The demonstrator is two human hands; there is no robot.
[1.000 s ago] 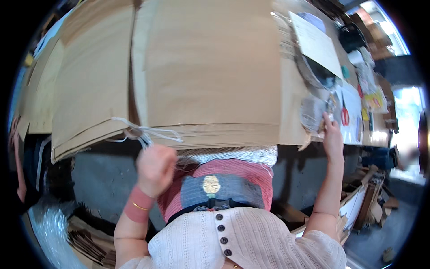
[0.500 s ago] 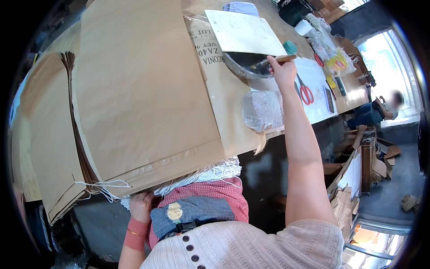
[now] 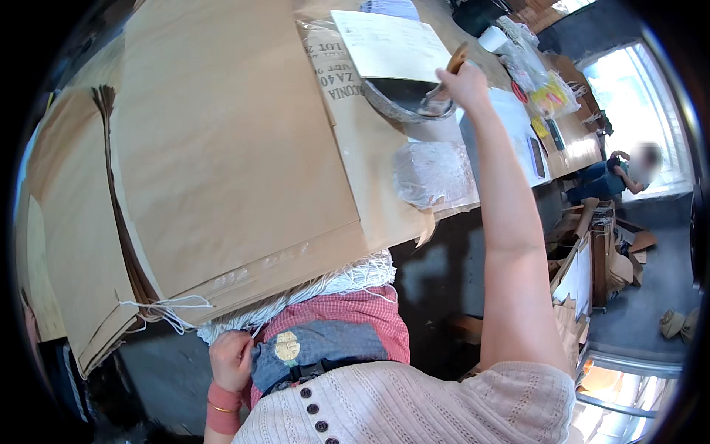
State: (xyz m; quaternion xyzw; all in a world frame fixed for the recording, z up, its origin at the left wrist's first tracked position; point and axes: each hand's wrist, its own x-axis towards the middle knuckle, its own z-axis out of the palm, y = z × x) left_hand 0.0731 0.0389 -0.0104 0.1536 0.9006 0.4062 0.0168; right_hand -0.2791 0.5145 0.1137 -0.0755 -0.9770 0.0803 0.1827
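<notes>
My right hand (image 3: 466, 87) is closed round the wooden handle of a flat brush (image 3: 457, 58). Its bristles point down into a round, dark-bottomed pan (image 3: 386, 111) with a crusted grey rim. A pale written-on sheet (image 3: 392, 46) covers the far part of that pan. Down by my lap, my left hand (image 3: 231, 361) is closed in a fist beside a bundle of white cords (image 3: 325, 287); what its fingers hold, if anything, is hidden. Large brown paper bags (image 3: 229, 148) lie stacked before me, with white cord handles (image 3: 174, 314) at their near edge.
Near the pan sits a clear plastic-wrapped block (image 3: 433, 174). Farther right are a phone (image 3: 536, 157), a white cup (image 3: 492, 38) and plastic bags (image 3: 551, 96). Another person (image 3: 621, 170) is by the bright window. Cardboard pieces (image 3: 621, 259) stand at right, beyond the table edge.
My right hand has tipped the brush from nearly level to steep, bristles down in the pan. The red-handled scissors are now behind my arm. My left fist has drawn slightly back from the bags' edge.
</notes>
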